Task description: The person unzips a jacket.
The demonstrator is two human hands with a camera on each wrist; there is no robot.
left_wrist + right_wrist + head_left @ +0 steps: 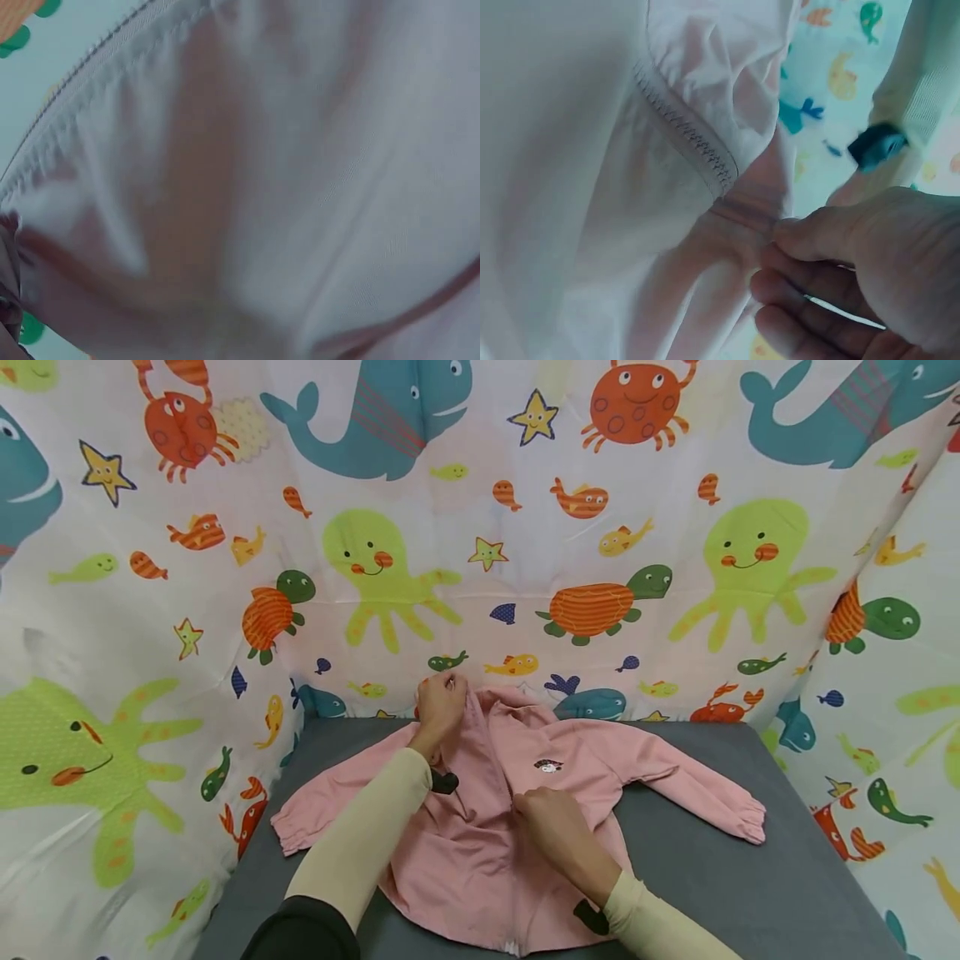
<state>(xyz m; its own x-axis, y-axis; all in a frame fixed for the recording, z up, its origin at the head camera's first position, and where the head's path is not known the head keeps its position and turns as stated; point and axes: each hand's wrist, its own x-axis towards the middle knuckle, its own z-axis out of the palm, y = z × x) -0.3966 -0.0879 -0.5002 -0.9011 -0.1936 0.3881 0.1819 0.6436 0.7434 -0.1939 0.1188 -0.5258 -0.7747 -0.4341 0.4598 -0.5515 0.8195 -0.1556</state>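
Hem point(450, 935): toward the near edge of the counter point(720, 893); the front edges meet there, but you cannot tell whether the zipper point(686, 129) is joined.
Right hand point(555, 827): over the counter's middle, you pinch the front edge of the jacket point(480, 852).
Jacket: spread face-up on the counter, sleeves point(697, 797) reaching toward its sides; laying out looks done.
Upper front: parted toward the counter's far edge; this part looks unfinished.
Left hand point(442, 702): above the counter's far edge, you grip the lifted front edge.
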